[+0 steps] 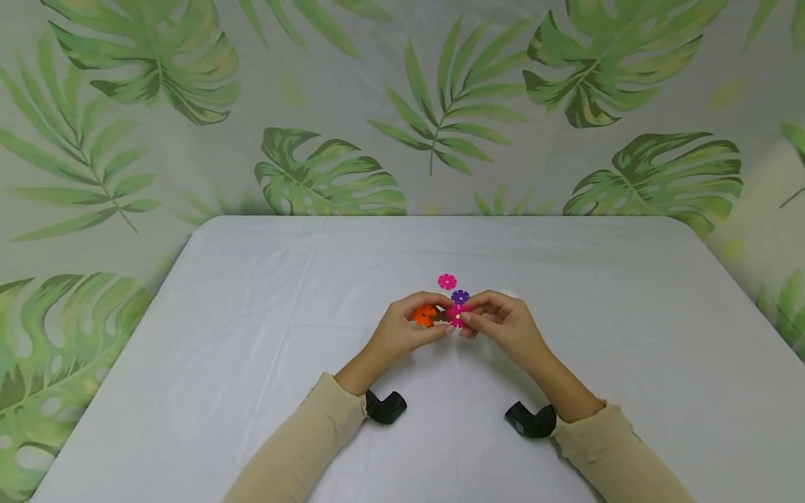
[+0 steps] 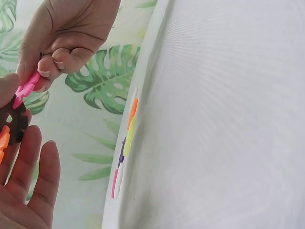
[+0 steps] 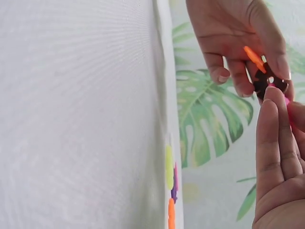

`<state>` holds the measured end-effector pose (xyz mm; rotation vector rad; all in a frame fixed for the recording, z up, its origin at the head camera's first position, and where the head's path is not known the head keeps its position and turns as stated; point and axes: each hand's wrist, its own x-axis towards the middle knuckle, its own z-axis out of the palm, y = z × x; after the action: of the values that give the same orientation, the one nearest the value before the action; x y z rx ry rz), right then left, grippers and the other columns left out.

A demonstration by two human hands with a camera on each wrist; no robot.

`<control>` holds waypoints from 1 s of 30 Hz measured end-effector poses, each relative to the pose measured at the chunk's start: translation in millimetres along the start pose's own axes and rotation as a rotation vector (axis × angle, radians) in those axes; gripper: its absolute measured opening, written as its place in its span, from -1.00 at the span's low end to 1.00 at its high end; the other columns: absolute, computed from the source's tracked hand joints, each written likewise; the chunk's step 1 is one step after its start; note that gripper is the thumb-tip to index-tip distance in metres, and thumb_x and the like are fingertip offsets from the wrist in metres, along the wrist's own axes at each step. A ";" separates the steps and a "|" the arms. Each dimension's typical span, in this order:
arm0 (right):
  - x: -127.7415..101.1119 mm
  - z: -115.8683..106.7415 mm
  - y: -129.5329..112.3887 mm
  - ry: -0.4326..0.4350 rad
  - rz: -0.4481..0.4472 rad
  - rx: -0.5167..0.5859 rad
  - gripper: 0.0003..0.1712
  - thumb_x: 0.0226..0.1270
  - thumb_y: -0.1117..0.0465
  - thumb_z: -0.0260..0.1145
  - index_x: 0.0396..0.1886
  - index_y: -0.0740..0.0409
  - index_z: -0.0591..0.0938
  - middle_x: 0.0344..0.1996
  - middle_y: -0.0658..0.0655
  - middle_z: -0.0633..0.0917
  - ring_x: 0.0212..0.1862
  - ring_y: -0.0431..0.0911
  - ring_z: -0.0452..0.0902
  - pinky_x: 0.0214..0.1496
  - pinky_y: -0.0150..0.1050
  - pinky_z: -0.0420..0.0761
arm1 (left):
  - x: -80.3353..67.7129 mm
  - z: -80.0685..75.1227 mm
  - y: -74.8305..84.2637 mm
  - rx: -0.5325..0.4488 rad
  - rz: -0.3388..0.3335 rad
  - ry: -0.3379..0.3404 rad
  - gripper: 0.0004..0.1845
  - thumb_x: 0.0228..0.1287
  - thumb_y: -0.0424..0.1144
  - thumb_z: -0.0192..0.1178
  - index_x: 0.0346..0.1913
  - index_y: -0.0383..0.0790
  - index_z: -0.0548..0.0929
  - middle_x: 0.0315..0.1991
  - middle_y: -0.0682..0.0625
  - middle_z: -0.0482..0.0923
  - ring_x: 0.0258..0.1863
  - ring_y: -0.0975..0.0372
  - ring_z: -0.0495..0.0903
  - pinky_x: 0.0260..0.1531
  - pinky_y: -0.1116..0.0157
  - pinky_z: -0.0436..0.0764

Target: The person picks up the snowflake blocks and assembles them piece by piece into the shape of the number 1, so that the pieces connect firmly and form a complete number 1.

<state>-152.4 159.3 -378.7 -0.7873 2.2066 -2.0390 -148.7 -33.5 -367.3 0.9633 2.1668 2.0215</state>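
Both hands meet above the middle of the table, working on notched plastic snowflake discs. My left hand [image 1: 407, 325] pinches a dark brown disc [image 2: 19, 123] between thumb and fingers. An orange disc [image 1: 424, 316] is joined to the brown one at an angle, on the left hand's palm side. With thumb and fingertips my right hand [image 1: 511, 327] pinches a pink disc [image 2: 27, 88]. The pink disc's edge meets the brown disc's edge; how deeply they interlock cannot be told. In the right wrist view, fingers partly hide the pink disc [image 3: 288, 101].
Beyond the hands, another pink disc [image 1: 447, 281], a purple disc [image 1: 460, 297] and a white disc [image 1: 508, 293] lie on the white-covered table [image 1: 251, 391]. The left wrist view also shows an orange disc [image 2: 133, 113] and a yellow-green disc [image 2: 129, 137] there. A leaf-patterned cloth hangs behind.
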 end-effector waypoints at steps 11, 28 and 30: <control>-0.5 2.9 -1.7 0.011 0.034 0.032 -0.90 0.04 0.39 0.16 -0.40 0.34 0.48 -0.57 0.26 0.56 -0.57 0.02 0.51 -0.49 -0.16 0.52 | 1.0 0.4 -1.0 0.019 0.039 -0.018 -0.66 -0.13 -0.52 0.19 -0.18 -0.42 0.48 -0.25 -0.17 0.47 -0.33 0.09 0.47 -0.28 0.16 0.46; -1.4 4.9 -1.2 0.011 0.087 0.048 -0.87 0.05 0.35 0.17 -0.37 0.32 0.48 -0.55 0.38 0.52 -0.59 0.02 0.48 -0.49 -0.20 0.52 | 0.3 0.9 -0.6 0.157 0.116 0.010 -0.66 -0.20 -0.49 0.25 -0.22 -0.39 0.53 -0.23 -0.11 0.39 -0.36 0.12 0.44 -0.35 0.31 0.49; -1.4 5.0 -1.1 0.002 0.081 0.048 -0.86 0.06 0.36 0.16 -0.36 0.34 0.48 -0.56 0.39 0.52 -0.59 0.02 0.48 -0.50 -0.20 0.52 | 0.1 1.0 -0.1 0.166 0.110 0.015 -0.66 -0.20 -0.48 0.26 -0.22 -0.38 0.54 -0.25 -0.11 0.41 -0.36 0.13 0.44 -0.35 0.33 0.49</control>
<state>-149.0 155.2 -378.8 -0.6794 2.1443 -2.0478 -148.4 -32.5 -367.5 1.1126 2.3712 1.9217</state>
